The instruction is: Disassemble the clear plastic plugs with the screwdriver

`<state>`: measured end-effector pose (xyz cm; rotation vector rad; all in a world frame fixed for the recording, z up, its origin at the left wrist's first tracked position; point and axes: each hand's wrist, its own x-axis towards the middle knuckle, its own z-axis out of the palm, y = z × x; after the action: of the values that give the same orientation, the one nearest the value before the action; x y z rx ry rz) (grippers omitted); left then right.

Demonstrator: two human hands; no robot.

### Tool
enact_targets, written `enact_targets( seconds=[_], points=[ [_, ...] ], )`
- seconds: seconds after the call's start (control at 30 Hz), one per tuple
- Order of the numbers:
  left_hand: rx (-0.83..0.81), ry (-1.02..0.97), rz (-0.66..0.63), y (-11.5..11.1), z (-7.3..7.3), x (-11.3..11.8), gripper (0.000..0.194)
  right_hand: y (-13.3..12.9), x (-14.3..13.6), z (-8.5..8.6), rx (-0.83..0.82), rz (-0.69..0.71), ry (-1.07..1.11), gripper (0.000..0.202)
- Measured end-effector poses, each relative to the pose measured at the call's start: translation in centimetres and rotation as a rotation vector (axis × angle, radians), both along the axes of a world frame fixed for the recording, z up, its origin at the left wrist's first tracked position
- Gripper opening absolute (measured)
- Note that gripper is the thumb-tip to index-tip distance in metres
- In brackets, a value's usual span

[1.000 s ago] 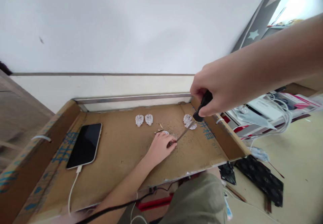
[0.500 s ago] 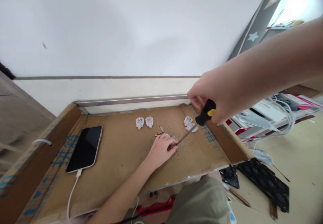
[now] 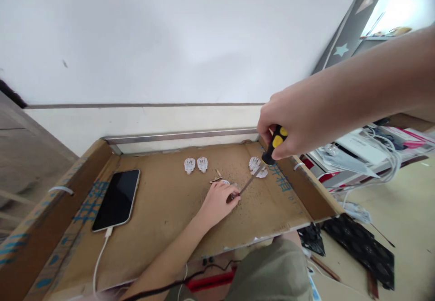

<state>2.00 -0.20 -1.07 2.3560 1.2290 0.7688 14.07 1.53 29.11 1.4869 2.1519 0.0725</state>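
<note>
My right hand (image 3: 277,126) is closed around the black and yellow handle of a screwdriver (image 3: 251,179), whose shaft slants down to the left. Its tip ends at the fingers of my left hand (image 3: 220,200). That hand rests low on the cardboard (image 3: 163,251), fingers pinched on a small clear plastic piece (image 3: 234,186), mostly hidden. Just beyond lie small brass metal pieces (image 3: 216,179). Two clear plastic plugs (image 3: 195,165) with prongs stand side by side farther back. More clear plugs (image 3: 254,164) lie near the screwdriver shaft, partly covered by it.
A phone (image 3: 116,200) with a white charging cable (image 3: 101,259) lies at the left. Raised cardboard sides (image 3: 314,194) border the work surface, with a white wall behind. Papers and coiled white cables (image 3: 390,160) sit at the right, above a black panel (image 3: 362,249) on the floor.
My right hand's grip has turned and the screwdriver handle stands a little more upright. The left hand stays in place on the small piece. The view has shifted slightly.
</note>
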Motion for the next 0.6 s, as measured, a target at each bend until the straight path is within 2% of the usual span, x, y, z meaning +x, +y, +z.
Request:
enact_targets(
  seconds=[0.07,0.17,0.27,0.33,0.43,0.53,0.6],
  points=[
    [0.0,0.001,-0.005,0.1,0.0,0.0,0.006,-0.9,-0.5,0.8,-0.027,-0.001,-0.069,0.04],
    [0.004,0.003,-0.008,0.1,-0.1,0.0,0.006,-0.8,-0.6,0.8,-0.019,-0.03,-0.099,0.043],
    [0.007,0.002,-0.006,0.2,-0.1,0.1,0.007,-0.4,-0.5,0.4,-0.052,0.083,-0.193,0.04],
    [0.002,0.004,-0.002,0.1,-0.1,0.1,0.007,-0.3,-0.4,0.2,-0.046,0.118,-0.181,0.038],
    [0.006,0.003,0.0,0.1,-0.1,0.1,0.007,-0.1,0.2,0.2,-0.074,0.162,-0.06,0.04],
    [0.015,-0.001,0.001,0.1,-0.1,0.1,0.006,1.7,2.5,0.0,-0.14,0.227,0.065,0.041],
    [0.014,0.001,0.005,0.0,-0.1,0.1,0.005,4.0,4.8,-0.8,-0.176,0.205,0.333,0.044]
  ],
)
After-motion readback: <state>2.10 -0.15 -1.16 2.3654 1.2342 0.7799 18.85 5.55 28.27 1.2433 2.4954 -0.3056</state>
